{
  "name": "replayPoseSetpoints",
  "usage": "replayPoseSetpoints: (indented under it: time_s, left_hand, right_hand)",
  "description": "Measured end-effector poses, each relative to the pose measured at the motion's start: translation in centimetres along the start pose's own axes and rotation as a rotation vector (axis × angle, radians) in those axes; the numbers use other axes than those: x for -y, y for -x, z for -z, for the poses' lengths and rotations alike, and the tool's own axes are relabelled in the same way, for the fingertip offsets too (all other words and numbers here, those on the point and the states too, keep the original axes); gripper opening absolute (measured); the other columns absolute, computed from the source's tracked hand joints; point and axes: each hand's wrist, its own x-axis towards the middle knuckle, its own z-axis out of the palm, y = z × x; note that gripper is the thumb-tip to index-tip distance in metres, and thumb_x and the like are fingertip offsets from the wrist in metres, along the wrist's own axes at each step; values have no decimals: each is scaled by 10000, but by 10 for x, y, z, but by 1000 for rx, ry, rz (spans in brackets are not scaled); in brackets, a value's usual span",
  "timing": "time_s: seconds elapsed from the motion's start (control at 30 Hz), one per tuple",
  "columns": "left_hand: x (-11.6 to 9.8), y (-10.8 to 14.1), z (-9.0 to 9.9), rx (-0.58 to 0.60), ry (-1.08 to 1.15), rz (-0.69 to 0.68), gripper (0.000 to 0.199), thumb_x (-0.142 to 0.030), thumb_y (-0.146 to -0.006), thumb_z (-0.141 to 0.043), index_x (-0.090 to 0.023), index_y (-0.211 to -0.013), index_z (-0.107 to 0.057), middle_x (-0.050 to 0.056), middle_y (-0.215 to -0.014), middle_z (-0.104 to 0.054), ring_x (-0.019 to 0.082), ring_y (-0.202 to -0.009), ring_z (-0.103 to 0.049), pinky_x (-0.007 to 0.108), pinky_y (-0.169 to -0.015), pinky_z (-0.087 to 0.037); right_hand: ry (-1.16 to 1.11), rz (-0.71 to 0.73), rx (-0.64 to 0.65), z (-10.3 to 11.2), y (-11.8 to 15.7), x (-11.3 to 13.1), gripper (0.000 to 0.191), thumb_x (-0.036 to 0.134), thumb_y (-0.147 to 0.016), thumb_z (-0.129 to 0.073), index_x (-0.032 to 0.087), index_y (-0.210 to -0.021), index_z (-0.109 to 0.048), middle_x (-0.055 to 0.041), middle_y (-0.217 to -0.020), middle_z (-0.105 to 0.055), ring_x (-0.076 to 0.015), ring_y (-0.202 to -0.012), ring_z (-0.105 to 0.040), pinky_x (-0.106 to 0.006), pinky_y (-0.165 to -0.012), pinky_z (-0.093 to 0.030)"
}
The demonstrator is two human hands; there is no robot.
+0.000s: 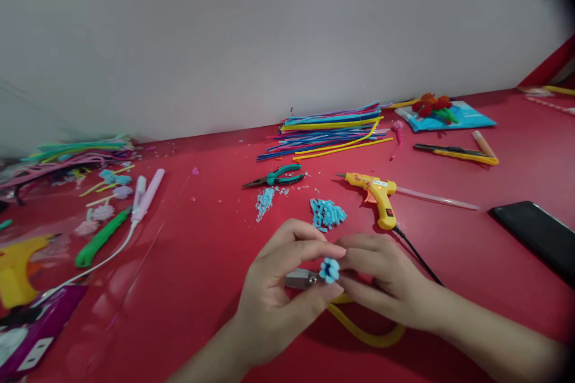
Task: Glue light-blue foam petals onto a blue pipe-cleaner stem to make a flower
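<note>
No txt legible; label [381, 183] on R-side yel. glue gun [381, 196] too sm. & blurry to read.

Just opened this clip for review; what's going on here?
A person's left hand holds a small blue flower; the right hand is close beside it, its grip hidden. Scissors show beneath. On the red table beyond lie a pile of blue pieces, pliers and a yellow glue gun, none of them held.

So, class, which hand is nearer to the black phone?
Right: the right hand has the black phone out to its right; the left hand is farther from it, on the right hand's other side.
</note>
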Motion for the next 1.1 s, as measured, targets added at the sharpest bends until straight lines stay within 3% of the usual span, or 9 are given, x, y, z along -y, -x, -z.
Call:
replayPoseSetpoints:
  time_s: [0.17,0.57,0.83,1.1]
  left_hand:
    - [-2,-1,1,5,2,-31,309,-127,-755,-634,-249,-1039,-644,53,-949,-525,149,-803,-547,236,-643,-489]
    - [-7,-5,-4,-42,-162,-259,254,-81,-730,-632,-197,-950,-679,71,-860,-594,155,-767,-564,271,-670,-495]
    - [-8,-4,-3,-33,-94,-230,225,-80,-734,-632,-198,-922,-671,57,-868,-577,146,-777,-560,275,-707,-489]
    - [-3,0,-4,-28,-51,-201,365,-37,-724,-612,-220,-1040,-607,70,-941,-553,168,-830,-549,293,-712,-488]
  right_hand:
    - [-31,-14,23,-1,3,1,116,165,-878,-455,165,-800,-540,-24,-689,-545,-111,-637,-499,-211,-579,-383]
    - [-131,-37,45,-2,1,0,90,157,-878,-444,175,-832,-519,-49,-780,-597,-124,-720,-563,-228,-644,-438]
    - [-120,-25,40,-4,1,-1,80,147,-868,-466,166,-836,-537,-40,-762,-581,-117,-695,-536,-222,-631,-422]
    - [-161,-35,38,-1,1,3,85,136,-860,-484,168,-861,-562,-28,-754,-575,-106,-687,-527,-207,-627,-420]
